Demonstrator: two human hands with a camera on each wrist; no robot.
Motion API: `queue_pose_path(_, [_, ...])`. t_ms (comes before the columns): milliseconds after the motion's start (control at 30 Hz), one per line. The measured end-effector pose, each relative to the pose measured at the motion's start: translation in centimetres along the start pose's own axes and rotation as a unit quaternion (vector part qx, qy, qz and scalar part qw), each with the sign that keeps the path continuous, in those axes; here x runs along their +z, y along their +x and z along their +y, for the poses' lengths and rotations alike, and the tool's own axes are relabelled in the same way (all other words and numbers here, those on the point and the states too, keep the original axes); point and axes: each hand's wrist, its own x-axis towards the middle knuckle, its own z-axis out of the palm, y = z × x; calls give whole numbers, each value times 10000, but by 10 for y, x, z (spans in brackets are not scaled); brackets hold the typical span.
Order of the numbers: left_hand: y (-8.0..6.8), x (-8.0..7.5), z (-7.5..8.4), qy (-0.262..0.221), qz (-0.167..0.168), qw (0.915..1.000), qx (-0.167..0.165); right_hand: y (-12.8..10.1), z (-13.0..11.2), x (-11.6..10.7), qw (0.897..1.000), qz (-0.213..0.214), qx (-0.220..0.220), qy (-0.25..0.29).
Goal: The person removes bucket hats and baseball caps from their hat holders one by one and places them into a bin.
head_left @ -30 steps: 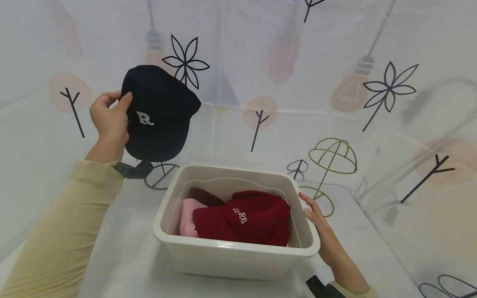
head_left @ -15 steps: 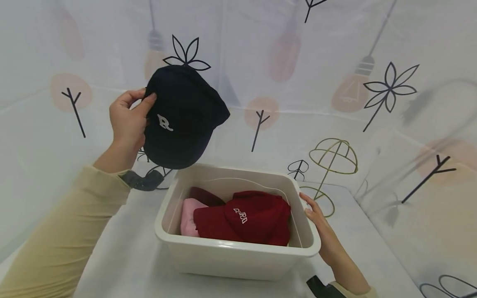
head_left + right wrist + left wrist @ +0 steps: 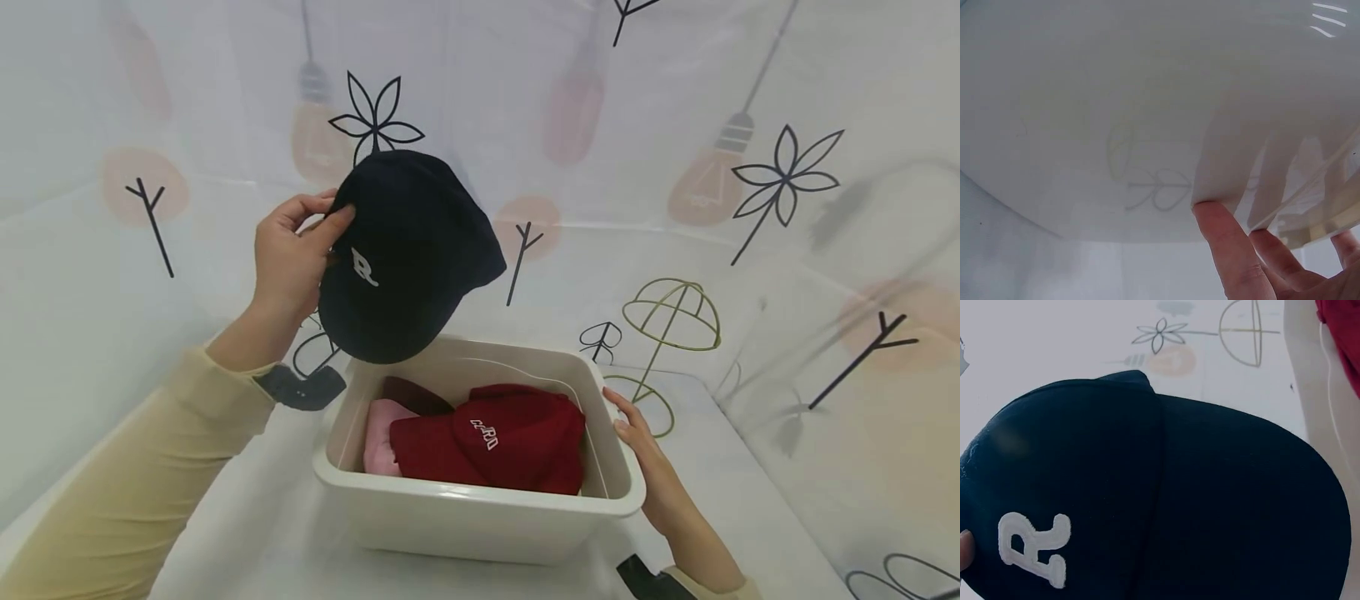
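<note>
A black baseball cap (image 3: pixel 412 258) with a white letter R on its front hangs tilted over the left back of a white plastic bin (image 3: pixel 480 500). My left hand (image 3: pixel 292 250) pinches the cap's crown edge between thumb and fingers. In the left wrist view the black cap (image 3: pixel 1222 487) fills most of the picture, its brim toward the bin. At the bin's right side, my right hand (image 3: pixel 637 442) rests with extended fingers against the outer wall; in the right wrist view the fingers (image 3: pixel 1232 250) touch that wall. Inside the bin lies a dark red cap (image 3: pixel 517 442) with white lettering.
Pink cloth (image 3: pixel 381 437) and a dark brown piece (image 3: pixel 416 396) lie beside the red cap in the bin. Behind the bin's right corner stands a yellow-green wire hat stand (image 3: pixel 671 317). A printed curtain (image 3: pixel 465 83) hangs at the back of the white table (image 3: pixel 247 500).
My left hand has carried the black cap to the right and lower, from beside the bin to over its back left edge. The right hand and bin have stayed put.
</note>
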Motion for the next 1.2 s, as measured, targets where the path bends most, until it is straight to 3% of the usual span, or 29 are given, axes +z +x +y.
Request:
queue_pose_path(333, [-18, 9, -1, 133, -530, 9985, -55, 0, 1, 1, 10000, 25, -20, 1])
queue_pose_path(667, [-30, 13, -11, 472, -1191, 9918, -12, 0, 1, 1, 10000, 2, -70, 27])
queue_pose_path(800, [-35, 16, -16, 707, -1444, 9870, -37, 0, 1, 1, 10000, 14, -62, -5])
queue_pose_path(1033, [-41, 19, -25, 531, -1972, 9787, -232, 0, 0, 2, 10000, 31, -18, -18])
queue_pose_path(1200, [-45, 21, -31, 1045, -2329, 9665, -258, 1, 0, 2, 10000, 51, 15, -16])
